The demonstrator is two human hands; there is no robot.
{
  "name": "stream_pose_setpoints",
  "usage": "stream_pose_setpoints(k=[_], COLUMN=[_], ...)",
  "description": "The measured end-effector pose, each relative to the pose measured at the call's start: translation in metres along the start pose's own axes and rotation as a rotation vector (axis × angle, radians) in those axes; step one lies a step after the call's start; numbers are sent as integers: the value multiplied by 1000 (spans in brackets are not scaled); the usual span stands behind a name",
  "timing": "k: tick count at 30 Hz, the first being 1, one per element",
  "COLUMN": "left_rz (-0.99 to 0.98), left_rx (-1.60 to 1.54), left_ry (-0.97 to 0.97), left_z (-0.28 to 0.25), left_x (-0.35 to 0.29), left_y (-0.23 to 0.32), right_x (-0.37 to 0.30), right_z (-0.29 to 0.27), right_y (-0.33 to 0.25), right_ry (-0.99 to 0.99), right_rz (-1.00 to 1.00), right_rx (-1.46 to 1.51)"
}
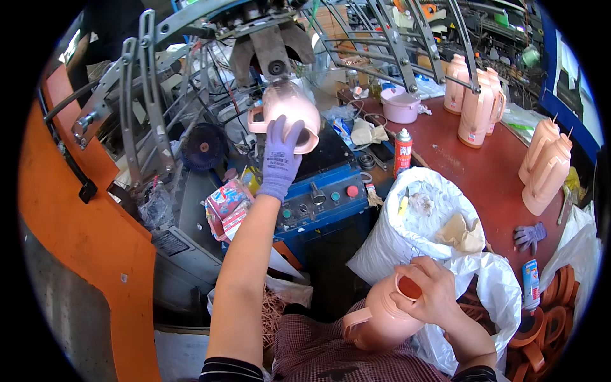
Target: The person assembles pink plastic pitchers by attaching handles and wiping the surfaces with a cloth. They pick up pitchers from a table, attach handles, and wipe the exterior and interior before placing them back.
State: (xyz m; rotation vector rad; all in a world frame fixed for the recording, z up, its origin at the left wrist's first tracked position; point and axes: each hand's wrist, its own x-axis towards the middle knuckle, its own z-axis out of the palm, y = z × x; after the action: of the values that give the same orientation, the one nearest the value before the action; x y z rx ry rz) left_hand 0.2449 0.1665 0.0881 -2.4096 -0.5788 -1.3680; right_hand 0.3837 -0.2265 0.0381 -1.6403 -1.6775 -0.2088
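Note:
My left hand [281, 162], in a purple knit glove, grips a pink plastic thermos jug shell [294, 108] with its fingers laid along the side. That shell lies tilted under the metal head [275, 63] of a machine, its handle to the left and its open end toward me. Low over my lap, my bare right hand [429, 290] is closed around the mouth of a second pink thermos jug shell [382, 318]. The handle of this one points left, and the reddish inside shows through its round opening.
A blue control box [324, 197] with buttons sits below the machine head. Several pink jugs [477, 114] stand on the red table [439, 153], with a spray can [402, 151], a pink tub [400, 107] and a glove [529, 237]. A white sack [382, 235] stands between table and lap.

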Motion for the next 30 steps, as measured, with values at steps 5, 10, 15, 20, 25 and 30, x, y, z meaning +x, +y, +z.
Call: stream_pose_setpoints(k=[5,10,15,20,25,30], left_rz=[40,101,80,111,120,14], left_rx=[20,34,34,43,75,-19], left_ry=[-7,-48,-94,-91,-118,-101], left_z=[3,-11,-3,2,3,2], left_x=[3,-1,1,5,5,1], left_y=[-4,-8,-12,-16,-32,-23], right_x=[4,-1,-8,-16,-23,-30], right_z=[8,26,25,21,14,10], right_y=[6,-6,-15,-27,-27,-24], right_ry=[-30,74,147,181,137,155], right_rz=[69,5,55,66,65,99], right_rx=[58,139,128,134,112,103])
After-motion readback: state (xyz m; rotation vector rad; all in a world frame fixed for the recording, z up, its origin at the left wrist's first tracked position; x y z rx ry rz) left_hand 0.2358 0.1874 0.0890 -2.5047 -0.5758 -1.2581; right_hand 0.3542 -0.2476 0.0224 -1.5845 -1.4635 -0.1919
